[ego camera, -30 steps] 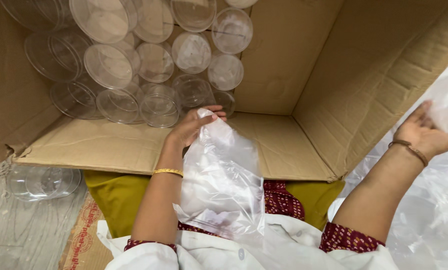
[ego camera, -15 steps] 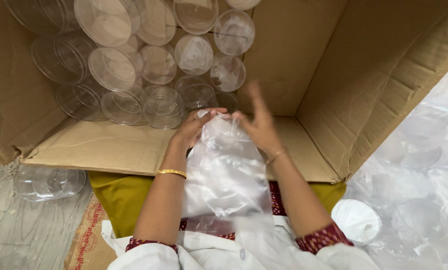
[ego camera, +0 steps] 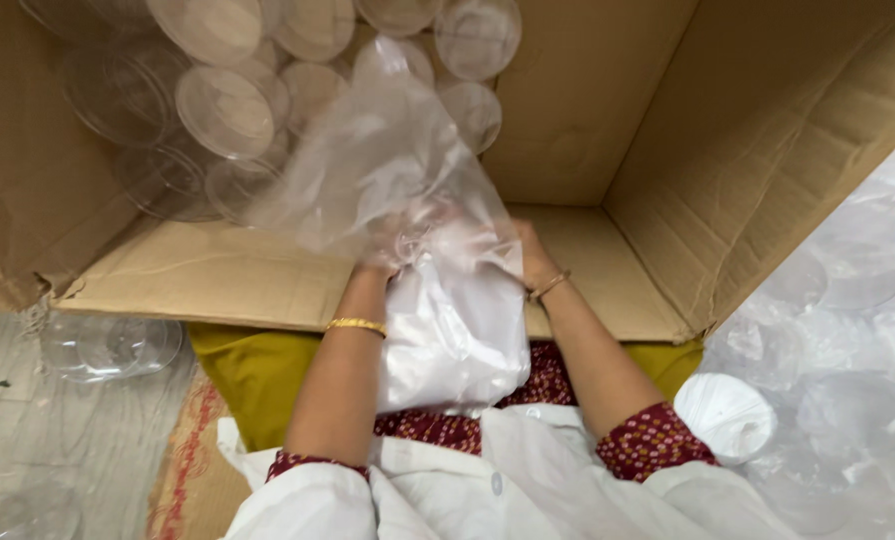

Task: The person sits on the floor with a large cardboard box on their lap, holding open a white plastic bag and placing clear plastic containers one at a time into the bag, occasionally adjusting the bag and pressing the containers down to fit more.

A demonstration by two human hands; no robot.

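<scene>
- The left hand (ego camera: 392,250) is closed round the neck of a clear plastic bag (ego camera: 437,290); the film veils the fingers, so how tight the grip is cannot be told.
- The right hand (ego camera: 529,258) presses against the bag's right side, half hidden behind the film; it seems curled onto the bag, but how far open it is I cannot tell.
- The bag stands between both forearms, over the front flap of a large cardboard box (ego camera: 607,150) lying on its side, with its loose top flaring up into the box mouth.
- Inside the box lie clear round plastic lids (ego camera: 227,110), overlapping at the back left.
- Risk: the film is thin and slippery, so I judge that a loose hold at the neck could let the bag sag open and spill its contents onto the lap.
- Risk: the flaring bag top touches the stacked lids and could knock them down if swept sideways.
- Count: one bag in the hands, one box, two hands, and one gold bangle (ego camera: 357,325) on the left wrist.
- Lids: about ten show clearly; overlap hides any more.
- One white round lid (ego camera: 724,415) lies at the right, beside loose clear plastic sheeting (ego camera: 847,330).
- One clear container (ego camera: 107,345) sits on the floor at the left.
</scene>
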